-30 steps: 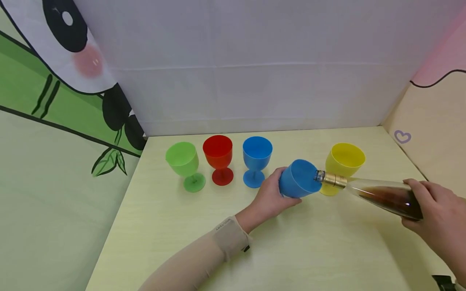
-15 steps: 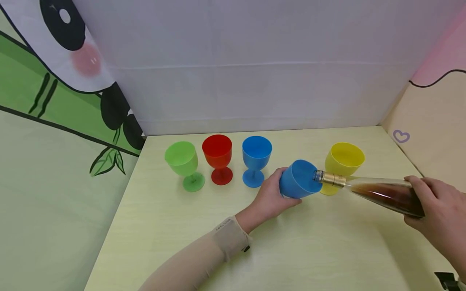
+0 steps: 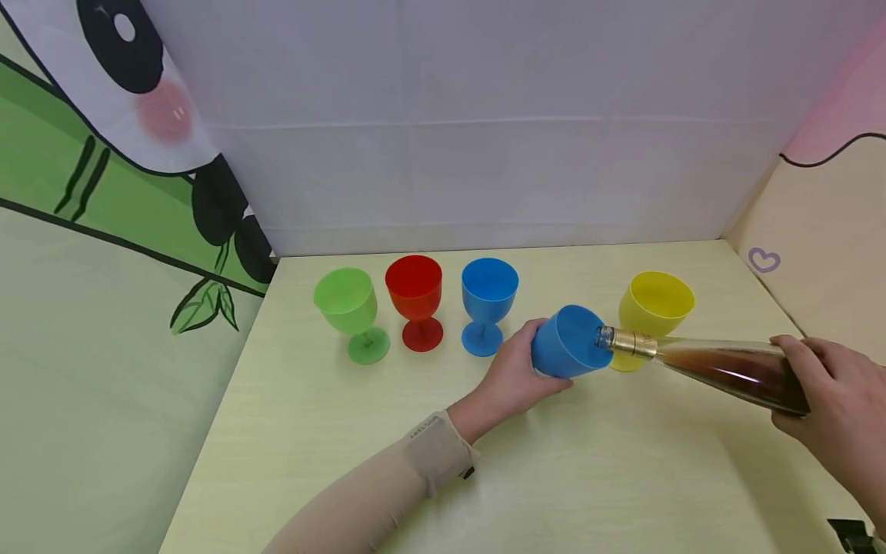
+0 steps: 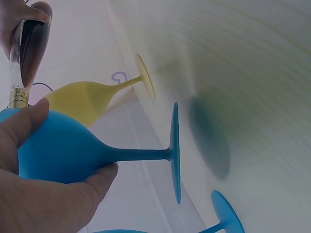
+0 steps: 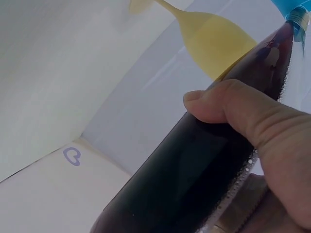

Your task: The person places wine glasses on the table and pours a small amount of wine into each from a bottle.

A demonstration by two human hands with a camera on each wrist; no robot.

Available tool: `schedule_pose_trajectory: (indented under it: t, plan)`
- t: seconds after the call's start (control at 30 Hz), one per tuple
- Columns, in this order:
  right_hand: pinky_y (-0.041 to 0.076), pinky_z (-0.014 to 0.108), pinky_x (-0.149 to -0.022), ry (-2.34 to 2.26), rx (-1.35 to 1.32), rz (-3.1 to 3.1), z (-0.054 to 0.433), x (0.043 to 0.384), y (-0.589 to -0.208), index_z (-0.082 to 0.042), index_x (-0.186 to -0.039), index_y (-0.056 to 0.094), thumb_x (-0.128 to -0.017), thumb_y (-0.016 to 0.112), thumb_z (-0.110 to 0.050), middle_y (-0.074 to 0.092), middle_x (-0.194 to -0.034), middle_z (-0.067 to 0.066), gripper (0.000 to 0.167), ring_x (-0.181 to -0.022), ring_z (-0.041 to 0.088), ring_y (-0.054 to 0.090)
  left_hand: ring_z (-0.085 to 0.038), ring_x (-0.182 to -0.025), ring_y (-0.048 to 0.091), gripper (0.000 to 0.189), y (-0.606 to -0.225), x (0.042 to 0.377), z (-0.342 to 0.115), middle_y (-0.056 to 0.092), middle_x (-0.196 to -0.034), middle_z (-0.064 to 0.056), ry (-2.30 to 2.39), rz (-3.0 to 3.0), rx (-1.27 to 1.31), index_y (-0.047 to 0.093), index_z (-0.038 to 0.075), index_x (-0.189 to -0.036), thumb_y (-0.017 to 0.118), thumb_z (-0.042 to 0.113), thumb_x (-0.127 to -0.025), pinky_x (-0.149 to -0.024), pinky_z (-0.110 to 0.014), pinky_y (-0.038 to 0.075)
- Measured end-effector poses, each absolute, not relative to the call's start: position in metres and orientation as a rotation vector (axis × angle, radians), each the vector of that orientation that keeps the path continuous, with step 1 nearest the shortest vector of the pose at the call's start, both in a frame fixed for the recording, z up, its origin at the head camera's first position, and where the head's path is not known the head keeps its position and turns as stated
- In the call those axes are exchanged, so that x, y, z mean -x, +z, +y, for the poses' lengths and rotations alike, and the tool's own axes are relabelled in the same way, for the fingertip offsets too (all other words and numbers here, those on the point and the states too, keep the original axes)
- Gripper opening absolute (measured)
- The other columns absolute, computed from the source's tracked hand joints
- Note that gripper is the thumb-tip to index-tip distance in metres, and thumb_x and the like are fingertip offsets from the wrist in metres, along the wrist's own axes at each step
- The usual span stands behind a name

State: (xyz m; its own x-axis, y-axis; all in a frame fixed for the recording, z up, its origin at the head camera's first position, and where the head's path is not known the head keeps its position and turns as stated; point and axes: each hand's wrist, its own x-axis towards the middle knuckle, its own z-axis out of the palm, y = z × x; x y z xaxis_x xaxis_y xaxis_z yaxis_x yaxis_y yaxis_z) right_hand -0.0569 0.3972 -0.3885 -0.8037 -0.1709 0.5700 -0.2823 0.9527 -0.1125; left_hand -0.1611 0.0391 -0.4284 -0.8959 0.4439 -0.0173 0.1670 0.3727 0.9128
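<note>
Containing dark liquid [image 3: 754,375], a bottle [image 3: 699,360] clasped by the right grip [image 3: 836,396] leans into a blue goblet [image 3: 567,343] the left grip [image 3: 514,375] clasps.

A beige sleeve [image 3: 363,496] covers the left arm, ending in a cuff [image 3: 443,452] with small dark lettering [image 3: 424,427] along its far-left edge and a little black tab [image 3: 468,472] at its near right. The left hand [image 3: 517,369] and right hand [image 3: 836,412] are bare; an angular black piece [image 3: 847,531] sits by the right wrist.
</note>
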Motion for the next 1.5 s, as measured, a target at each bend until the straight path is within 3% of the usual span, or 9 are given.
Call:
schedule_pose_trajectory:
  t: [0.33, 1.5]
  plan:
    - [0.033, 0.065, -0.083, 0.282, -0.333, -2.521, 0.396, 0.057, -0.385, -0.001, -0.126, 0.055, -0.025, 0.086, 0.014, 0.051, -0.110, 0.034, 0.106, -0.096, 0.058, 0.047, -0.028, -0.132, 0.049, 0.086, -0.427, 0.161, 0.040, 0.053, -0.144, 0.001, 1.520, 2.372, -0.517, 0.042, 0.016, -0.149, 0.091, 0.017, -0.078, -0.104, -0.051, 0.044]
    - [0.034, 0.065, -0.083, 0.249, -0.366, -2.502, 0.393, 0.056, -0.375, -0.001, -0.125, 0.055, -0.023, 0.084, 0.016, 0.050, -0.110, 0.035, 0.107, -0.094, 0.059, 0.046, -0.027, -0.132, 0.049, 0.086, -0.426, 0.159, 0.040, 0.053, -0.143, 0.002, 1.517, 2.380, -0.502, 0.043, 0.017, -0.148, 0.091, 0.017, -0.077, -0.103, -0.051, 0.045]
